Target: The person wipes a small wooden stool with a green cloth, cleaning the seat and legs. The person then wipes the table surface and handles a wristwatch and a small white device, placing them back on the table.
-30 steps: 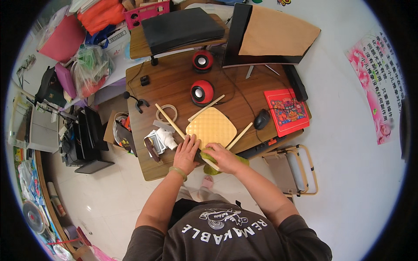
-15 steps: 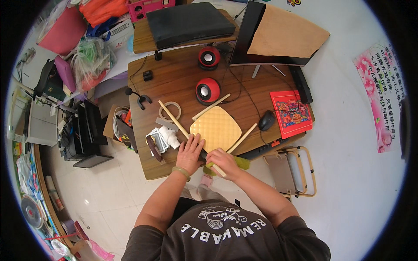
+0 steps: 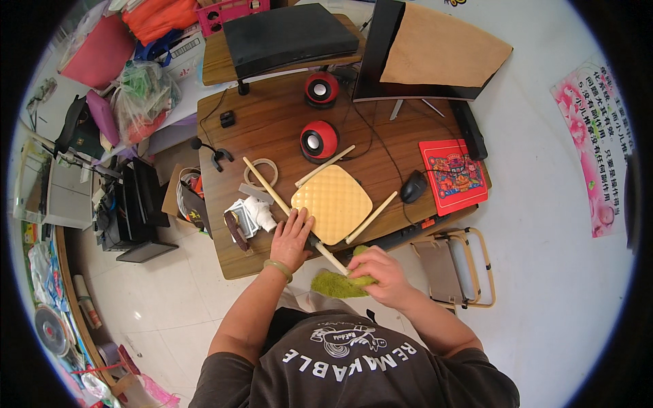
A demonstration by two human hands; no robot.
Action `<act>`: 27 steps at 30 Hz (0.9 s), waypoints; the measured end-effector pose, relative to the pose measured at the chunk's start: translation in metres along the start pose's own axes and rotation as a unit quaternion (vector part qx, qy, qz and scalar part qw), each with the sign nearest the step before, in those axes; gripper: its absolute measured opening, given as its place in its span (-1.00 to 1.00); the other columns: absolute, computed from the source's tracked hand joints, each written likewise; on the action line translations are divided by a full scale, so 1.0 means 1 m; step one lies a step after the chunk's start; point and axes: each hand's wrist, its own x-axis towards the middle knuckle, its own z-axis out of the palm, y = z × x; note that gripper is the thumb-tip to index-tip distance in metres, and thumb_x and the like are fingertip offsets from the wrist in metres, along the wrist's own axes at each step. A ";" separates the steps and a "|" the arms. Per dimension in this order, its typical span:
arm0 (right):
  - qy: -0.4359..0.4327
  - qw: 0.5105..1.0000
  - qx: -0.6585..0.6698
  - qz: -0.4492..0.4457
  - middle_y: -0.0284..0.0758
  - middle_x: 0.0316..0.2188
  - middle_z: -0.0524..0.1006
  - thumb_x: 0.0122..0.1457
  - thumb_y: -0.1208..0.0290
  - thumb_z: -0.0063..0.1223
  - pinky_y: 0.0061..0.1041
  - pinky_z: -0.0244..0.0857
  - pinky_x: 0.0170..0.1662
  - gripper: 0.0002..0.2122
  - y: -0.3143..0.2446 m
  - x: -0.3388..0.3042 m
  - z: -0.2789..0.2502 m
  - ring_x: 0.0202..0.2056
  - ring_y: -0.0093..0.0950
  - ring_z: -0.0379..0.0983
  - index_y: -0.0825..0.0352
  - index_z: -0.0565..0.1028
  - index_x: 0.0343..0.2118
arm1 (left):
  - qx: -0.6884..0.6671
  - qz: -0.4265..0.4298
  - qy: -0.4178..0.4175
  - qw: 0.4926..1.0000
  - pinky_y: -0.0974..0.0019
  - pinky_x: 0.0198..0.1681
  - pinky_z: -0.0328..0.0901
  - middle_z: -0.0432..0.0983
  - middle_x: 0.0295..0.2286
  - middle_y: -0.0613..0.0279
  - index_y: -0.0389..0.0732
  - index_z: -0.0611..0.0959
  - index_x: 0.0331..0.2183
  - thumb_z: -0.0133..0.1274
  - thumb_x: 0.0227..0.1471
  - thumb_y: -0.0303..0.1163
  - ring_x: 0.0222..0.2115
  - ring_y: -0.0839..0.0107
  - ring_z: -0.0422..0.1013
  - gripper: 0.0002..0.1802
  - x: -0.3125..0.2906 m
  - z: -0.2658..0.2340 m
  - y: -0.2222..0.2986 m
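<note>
A yellow seat point(image 3: 333, 204) with a quilted surface, apparently a stool's, lies on the wooden desk point(image 3: 272, 112) with cream leg-like rods point(image 3: 372, 217) beside it. My left hand point(image 3: 291, 238) rests flat over the seat's near left edge and a rod, fingers stretched out. Off the desk's near edge sticks a rod end point(image 3: 331, 258). My right hand point(image 3: 384, 275) grips a fuzzy green cloth point(image 3: 340, 285) at that end, with part of the cloth hanging down. Whether the rods join the seat underneath is hidden.
On the desk stand red speakers point(image 3: 318, 141), a monitor point(image 3: 381, 54), a mouse point(image 3: 413, 187) and a red mat point(image 3: 452, 177). A tape roll point(image 3: 270, 167) and crumpled white material point(image 3: 260, 212) lie left of the seat. A folding chair point(image 3: 442, 275) stands right of the desk.
My right hand has moved slightly right, out to the rod's end, and the green cloth now shows in it and hangs more fully. The left hand stays on the seat.
</note>
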 end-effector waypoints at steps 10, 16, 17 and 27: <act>-0.049 0.993 -0.036 0.106 -0.21 0.01 0.36 -0.13 0.59 0.24 -0.34 0.24 0.11 -0.58 0.064 -0.003 0.013 0.08 -0.21 0.31 0.32 0.46 -0.12 | -0.006 -0.006 -0.004 1.000 0.00 0.25 0.02 -0.03 0.29 0.22 -0.03 0.25 0.22 0.39 -0.33 -0.34 0.31 0.19 -0.09 0.05 0.000 -0.001 0.004; -0.082 0.994 -0.078 -0.013 -0.21 -0.06 0.40 -0.15 0.56 0.21 -0.32 0.28 0.04 -0.64 0.093 0.024 0.069 0.02 -0.18 0.33 0.32 0.46 -0.19 | 0.011 0.001 0.012 1.000 -0.01 0.24 0.02 -0.02 0.28 0.22 -0.02 0.27 0.21 0.37 -0.31 -0.34 0.31 0.19 -0.09 0.02 -0.001 0.007 -0.001; -0.098 0.992 -0.077 -0.026 -0.22 -0.08 0.41 -0.15 0.55 0.21 -0.32 0.29 0.02 -0.67 0.100 0.025 0.073 0.00 -0.18 0.33 0.32 0.46 -0.23 | 0.007 0.001 0.018 1.000 -0.01 0.24 0.02 -0.02 0.29 0.22 -0.02 0.27 0.21 0.37 -0.31 -0.34 0.31 0.19 -0.09 0.01 -0.002 0.009 -0.002; -0.094 0.995 0.005 -0.015 -0.26 -0.16 0.44 -0.13 0.58 0.17 -0.32 0.30 -0.04 -0.79 0.056 0.011 0.056 -0.08 -0.22 0.36 0.34 0.41 -0.39 | 0.001 -0.004 0.008 1.000 -0.04 0.25 0.01 -0.04 0.29 0.24 -0.02 0.25 0.21 0.37 -0.31 -0.32 0.31 0.21 -0.10 0.02 -0.001 0.006 0.002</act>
